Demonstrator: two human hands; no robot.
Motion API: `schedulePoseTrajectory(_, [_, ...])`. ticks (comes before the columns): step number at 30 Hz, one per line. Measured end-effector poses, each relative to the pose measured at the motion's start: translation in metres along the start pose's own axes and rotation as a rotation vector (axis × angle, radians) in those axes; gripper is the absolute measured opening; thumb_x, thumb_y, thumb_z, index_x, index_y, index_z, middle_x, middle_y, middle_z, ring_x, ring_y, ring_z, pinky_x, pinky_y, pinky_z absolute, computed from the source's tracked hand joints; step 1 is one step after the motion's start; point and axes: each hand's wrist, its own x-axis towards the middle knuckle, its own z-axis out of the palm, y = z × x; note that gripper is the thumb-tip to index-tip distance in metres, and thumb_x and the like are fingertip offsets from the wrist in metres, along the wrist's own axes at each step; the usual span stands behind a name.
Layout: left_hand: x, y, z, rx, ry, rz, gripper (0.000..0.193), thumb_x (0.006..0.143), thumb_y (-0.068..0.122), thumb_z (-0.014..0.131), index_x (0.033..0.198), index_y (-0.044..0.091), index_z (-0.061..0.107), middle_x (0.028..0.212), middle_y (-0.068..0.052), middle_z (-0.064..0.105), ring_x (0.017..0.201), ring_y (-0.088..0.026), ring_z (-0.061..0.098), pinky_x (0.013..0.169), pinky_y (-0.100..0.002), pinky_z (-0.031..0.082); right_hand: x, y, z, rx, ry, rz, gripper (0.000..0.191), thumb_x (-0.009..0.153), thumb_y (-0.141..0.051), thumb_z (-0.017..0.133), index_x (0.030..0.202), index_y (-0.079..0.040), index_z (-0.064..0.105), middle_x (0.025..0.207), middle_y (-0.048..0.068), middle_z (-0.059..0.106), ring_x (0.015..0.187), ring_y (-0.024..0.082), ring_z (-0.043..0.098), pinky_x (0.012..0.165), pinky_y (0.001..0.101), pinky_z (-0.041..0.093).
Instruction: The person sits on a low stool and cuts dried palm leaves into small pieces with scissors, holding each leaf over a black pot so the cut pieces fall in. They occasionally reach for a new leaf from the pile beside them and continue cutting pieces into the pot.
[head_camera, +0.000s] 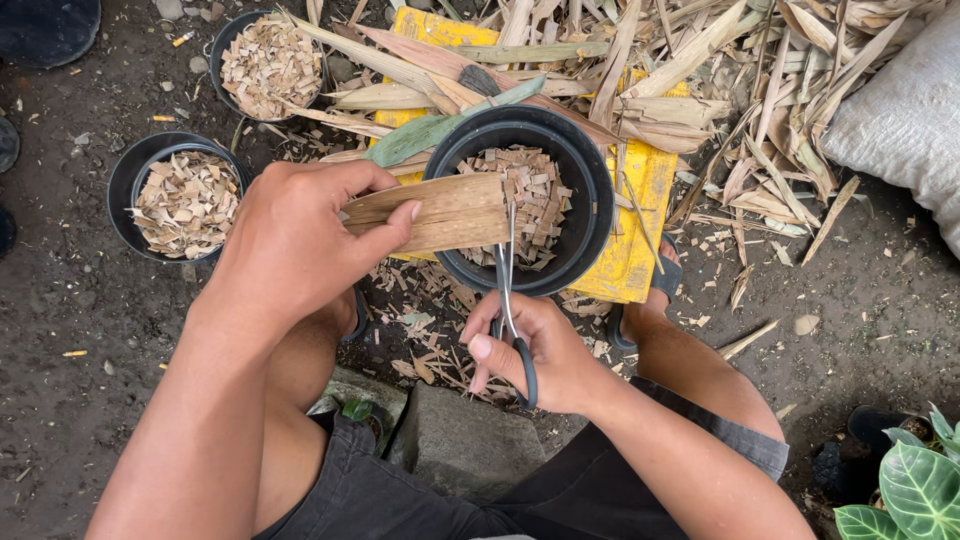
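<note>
**Crosswise: strip meets scissor blades over the pot**

Here the left hand (295, 240) is closed around a bundle of dry leaf strips (440, 212), thumb on top, holding it level with its long axis running left to right. The free end juts out over the black pot (590, 200), which is partly filled with cut chips. The right hand (535, 350) grips the scissors (510, 300) by the handles from below, nearer the body; the blades point away, almost square to the bundle, and meet it near its free end. Two more chip-filled pots (135, 175) sit on the ground to the left.
</note>
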Motion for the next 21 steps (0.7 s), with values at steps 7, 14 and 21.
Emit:
schedulePoseTrajectory(7, [-0.0011, 0.0022, 0.0024, 0.068, 0.002, 0.069, 0.022, 0.087, 0.026, 0.082, 0.096, 0.007, 0.077, 0.078, -0.016, 0.072, 0.070, -0.036, 0.069, 0.063, -0.043, 0.054, 0.0000, -0.0026, 0.0062, 0.010, 0.052, 0.085, 0.022, 0.102, -0.023, 0.066, 0.099, -0.002, 0.060, 0.076, 0.004, 0.066, 0.064, 0.012, 0.074, 0.056, 0.0246, 0.059])
schedulePoseTrajectory(14, [0.0037, 0.0058, -0.0004, -0.034, -0.183, -0.032, 0.022, 0.082, 0.029, 0.081, 0.094, 0.011, 0.078, 0.068, -0.016, 0.069, 0.064, -0.035, 0.068, 0.061, -0.041, 0.054, 0.0030, -0.0028, 0.0035, 0.044, 0.087, 0.083, 0.024, 0.104, -0.024, 0.065, 0.095, -0.002, 0.059, 0.073, 0.005, 0.063, 0.058, 0.012, 0.072, 0.051, 0.0238, 0.056])
schedulePoseTrajectory(21, [0.0020, 0.0076, -0.0004, -0.037, -0.139, -0.141, 0.024, 0.083, 0.031, 0.081, 0.096, 0.011, 0.078, 0.069, -0.015, 0.070, 0.060, -0.031, 0.071, 0.060, -0.040, 0.056, 0.0024, 0.0013, -0.0016, 0.101, 0.066, 0.046, 0.027, 0.106, -0.027, 0.062, 0.098, -0.001, 0.059, 0.073, 0.004, 0.063, 0.061, 0.014, 0.073, 0.054, 0.0230, 0.055])
